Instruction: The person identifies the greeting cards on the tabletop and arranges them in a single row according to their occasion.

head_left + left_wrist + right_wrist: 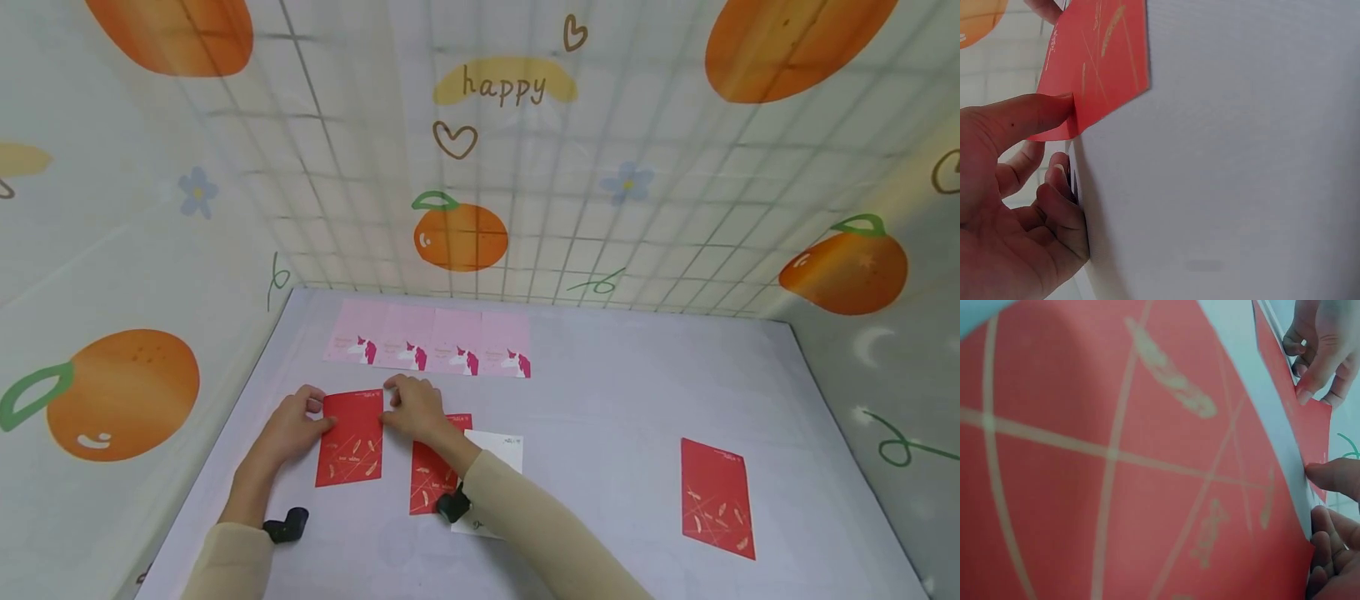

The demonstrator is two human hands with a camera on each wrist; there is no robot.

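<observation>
From held card [350, 442], left edge of surface [600, 400] at 9 o'clock, pink cards [408, 325] at 1, second red card [427, 482] at 4. Widest gap at 3, between white card [501, 442] and far red card [717, 498]. Left hand [296, 425] pinches held card at 10, right hand [415, 408] at 2.

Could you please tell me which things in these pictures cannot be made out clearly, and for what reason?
- Head view: the right arm hides parts of the middle red card and the white card.
- Head view: lettering on the pink cards is too small to read.
- Left wrist view: the top edge cuts off the held red card.
- Right wrist view: the picture edges cut off the nearest red card.
</observation>
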